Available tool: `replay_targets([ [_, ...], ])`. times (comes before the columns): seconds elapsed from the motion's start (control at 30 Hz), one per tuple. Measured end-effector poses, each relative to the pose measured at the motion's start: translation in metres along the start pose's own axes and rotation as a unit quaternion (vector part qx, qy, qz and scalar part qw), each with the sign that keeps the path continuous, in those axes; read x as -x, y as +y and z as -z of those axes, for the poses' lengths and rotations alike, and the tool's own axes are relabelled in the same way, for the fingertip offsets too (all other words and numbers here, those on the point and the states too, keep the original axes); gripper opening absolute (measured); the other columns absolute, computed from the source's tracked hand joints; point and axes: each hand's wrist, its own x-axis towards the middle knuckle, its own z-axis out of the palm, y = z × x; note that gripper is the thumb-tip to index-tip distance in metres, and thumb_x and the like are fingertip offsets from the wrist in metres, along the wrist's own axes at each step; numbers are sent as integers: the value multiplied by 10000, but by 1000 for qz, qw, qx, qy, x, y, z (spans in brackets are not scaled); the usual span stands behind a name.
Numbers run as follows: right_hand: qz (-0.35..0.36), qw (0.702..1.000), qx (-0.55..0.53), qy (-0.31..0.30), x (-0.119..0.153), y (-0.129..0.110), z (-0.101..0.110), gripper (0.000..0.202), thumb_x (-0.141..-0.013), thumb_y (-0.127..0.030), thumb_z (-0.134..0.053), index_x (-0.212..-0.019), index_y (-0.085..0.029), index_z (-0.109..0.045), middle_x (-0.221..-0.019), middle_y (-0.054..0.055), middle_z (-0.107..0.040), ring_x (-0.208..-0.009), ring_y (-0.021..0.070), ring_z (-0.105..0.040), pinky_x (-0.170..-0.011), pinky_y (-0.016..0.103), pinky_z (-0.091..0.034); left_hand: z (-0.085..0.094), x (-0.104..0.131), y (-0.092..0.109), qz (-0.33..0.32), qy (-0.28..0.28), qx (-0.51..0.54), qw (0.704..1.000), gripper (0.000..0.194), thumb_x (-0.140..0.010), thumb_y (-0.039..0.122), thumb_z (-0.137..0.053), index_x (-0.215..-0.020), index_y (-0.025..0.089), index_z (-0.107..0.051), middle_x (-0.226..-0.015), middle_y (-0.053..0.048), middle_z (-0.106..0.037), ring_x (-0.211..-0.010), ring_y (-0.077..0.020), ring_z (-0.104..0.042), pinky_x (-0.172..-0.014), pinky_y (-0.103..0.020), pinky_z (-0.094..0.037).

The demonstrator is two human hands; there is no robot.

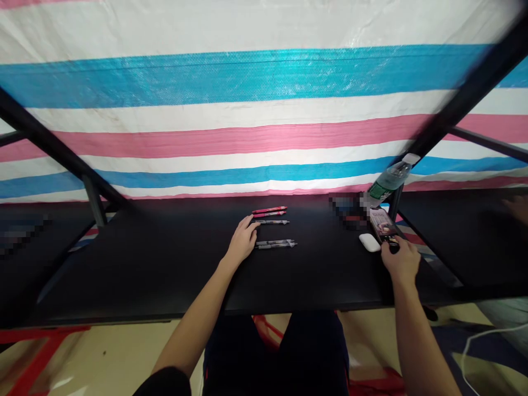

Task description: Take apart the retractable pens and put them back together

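Observation:
My left hand (242,241) rests on the black desk with its fingers stretched forward, at the left ends of several pens. Its fingertips touch or lie very near a grey pen (274,222). Just beyond it are two red pens (270,212), side by side. Closer to me, grey-and-black pens (277,243) lie together by the thumb side. Over on the right, my right hand (401,261) has thumb and fingers around the lower end of a smartphone (383,224), whose screen is lit. A white earbud case (369,242) sits left of the phone.
A water bottle (390,181) with a green label leans at the desk's back right, beside a blurred-out item (350,210). Black metal frame bars (457,104) slope up on both sides. Striped plastic sheeting (264,77) hangs behind. Another person's hand (517,209) shows at the far right.

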Motion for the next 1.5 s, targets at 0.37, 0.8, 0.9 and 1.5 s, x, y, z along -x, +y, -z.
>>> replay_targets([
  [0.37,7,1000,-13,6,2,-1,3,462,-746,-341,-520,-1086,-55,-644,-968,203,-631,-949,361,-577,-857,515,-433,2,0,2,-4,6,0,1000,340,-889,141,-434,-1163,208,-624,-1272,-111,-575,-1221,-258,-493,-1039,-468,-444],
  [0.8,0,1000,-13,-4,0,0,1,448,-739,-325,-509,-1068,-52,-645,-978,210,-623,-960,368,-568,-852,521,-431,-4,0,-5,3,-29,-3,1000,437,-819,28,-374,-1068,196,-690,-1243,-98,-623,-1224,-250,-507,-1061,-497,-429],
  [0.9,0,1000,-16,-5,0,0,2,439,-736,-318,-514,-1063,-55,-644,-984,212,-620,-965,374,-564,-844,529,-431,-4,0,-6,-1,-34,-4,999,448,-808,24,-379,-1076,193,-696,-1227,-93,-633,-1200,-246,-516,-1050,-493,-437],
  [1.5,0,1000,-9,2,0,4,-1,474,-731,-357,-522,-1072,-58,-659,-1022,216,-626,-990,367,-576,-866,515,-441,9,-4,8,0,-7,41,999,334,-833,47,-406,-916,195,-694,-1032,-66,-676,-1003,-220,-570,-928,-396,-476],
])
